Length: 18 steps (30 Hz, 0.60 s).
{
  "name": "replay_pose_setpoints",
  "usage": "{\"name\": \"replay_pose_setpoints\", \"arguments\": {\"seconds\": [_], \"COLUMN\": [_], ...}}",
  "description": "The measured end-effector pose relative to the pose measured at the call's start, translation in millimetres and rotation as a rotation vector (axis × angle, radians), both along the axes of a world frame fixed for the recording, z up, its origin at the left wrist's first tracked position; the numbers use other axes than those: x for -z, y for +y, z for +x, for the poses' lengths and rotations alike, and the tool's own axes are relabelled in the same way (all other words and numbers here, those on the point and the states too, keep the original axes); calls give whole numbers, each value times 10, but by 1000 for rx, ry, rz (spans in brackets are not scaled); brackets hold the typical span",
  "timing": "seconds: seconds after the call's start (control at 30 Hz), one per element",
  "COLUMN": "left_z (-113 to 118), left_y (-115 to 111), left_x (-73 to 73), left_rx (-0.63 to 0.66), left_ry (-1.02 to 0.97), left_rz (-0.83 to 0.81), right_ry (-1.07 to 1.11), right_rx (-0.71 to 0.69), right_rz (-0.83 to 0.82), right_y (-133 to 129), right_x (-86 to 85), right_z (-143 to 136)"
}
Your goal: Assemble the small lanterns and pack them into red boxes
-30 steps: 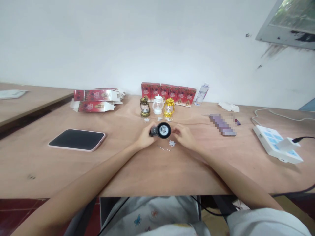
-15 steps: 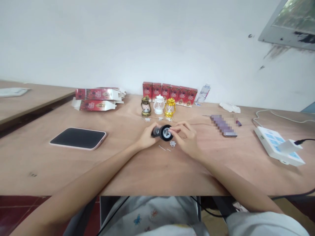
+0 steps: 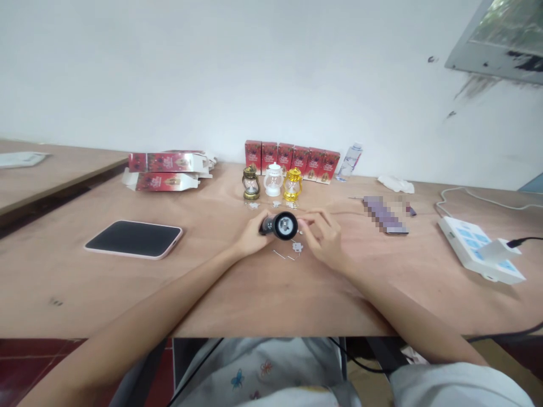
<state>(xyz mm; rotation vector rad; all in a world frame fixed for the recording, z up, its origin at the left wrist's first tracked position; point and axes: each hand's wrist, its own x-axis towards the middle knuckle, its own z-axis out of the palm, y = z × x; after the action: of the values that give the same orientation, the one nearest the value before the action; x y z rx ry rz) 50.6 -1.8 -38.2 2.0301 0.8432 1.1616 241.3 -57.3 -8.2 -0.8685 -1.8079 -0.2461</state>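
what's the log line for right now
left hand: holds black lantern | right hand: beside its round end, contact unclear | white lantern: upright behind

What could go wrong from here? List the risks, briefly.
1. The black item in the left hand has its round end facing the person; anything loose inside might drop out if tipped.
2. The right hand could brush away the thin sticks or small white piece on the table.
3. The gold lantern, just beyond the hands, might topple if knocked.
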Motion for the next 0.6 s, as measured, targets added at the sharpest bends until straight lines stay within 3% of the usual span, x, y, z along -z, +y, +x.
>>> {"name": "replay_pose_setpoints", "arguments": {"seconds": [0.1,0.17,0.27,0.33,0.43,0.6], "left_z": [0,-4,-7,-5,1,0], "left_y": [49,74,87,85,80,75], "left_x": [39,50,39,25,14,17], "left_rx": [-16,-33,-61,-73,-84,-84], "left_ry": [-40,-56,-59,-63,-65,-50], "left_rz": [-27,-50,-67,-65,-67,-81], "right_ry": [22,-48,-109,-107,-134,-202], "right_rx": [105,163,97,13,-57,-23], "right_rz": [-187,-438,-861,-993,-965,-680], "right_y": [179,318,463,501,507,456], "right_x": [57,111,182,214,245,245], "right_z": [156,266,381,416,426,364]}}
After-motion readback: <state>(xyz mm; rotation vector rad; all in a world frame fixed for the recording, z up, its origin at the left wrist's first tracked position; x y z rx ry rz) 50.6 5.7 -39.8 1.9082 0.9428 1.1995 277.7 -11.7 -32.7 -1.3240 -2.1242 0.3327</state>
